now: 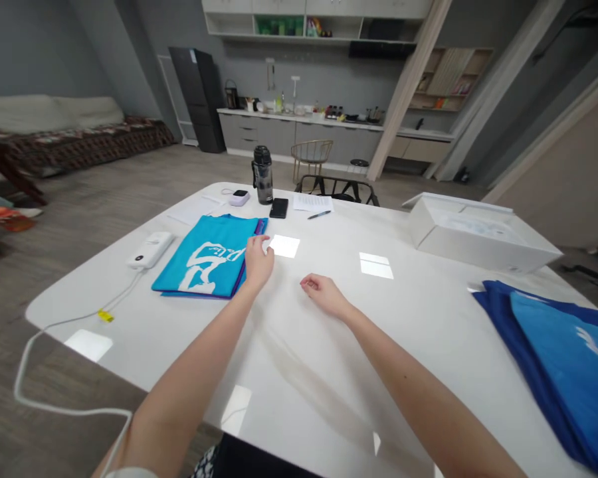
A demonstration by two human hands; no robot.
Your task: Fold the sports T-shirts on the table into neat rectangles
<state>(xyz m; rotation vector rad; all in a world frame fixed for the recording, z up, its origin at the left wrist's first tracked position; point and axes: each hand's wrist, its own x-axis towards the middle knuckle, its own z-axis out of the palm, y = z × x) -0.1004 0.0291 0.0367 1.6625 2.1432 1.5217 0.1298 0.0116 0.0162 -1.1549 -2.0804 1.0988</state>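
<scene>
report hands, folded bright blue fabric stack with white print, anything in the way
Left hand at right edge of stack, contact unclear. Right hand apart, fingers curled. Stack folded, print up. Flat black rectangular device beyond, seemingly not blocking.

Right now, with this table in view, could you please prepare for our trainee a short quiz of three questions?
1. True or false: the left hand is nearer than the right hand to the folded blue cloth on the left side of the table.

2. Which thing stands upright?
A) pen
B) bottle
C) phone

3. Fill in the missing word: the open white box is on the table's ____ side.

Key: 1. True. 2. B. 3. Right.
</scene>
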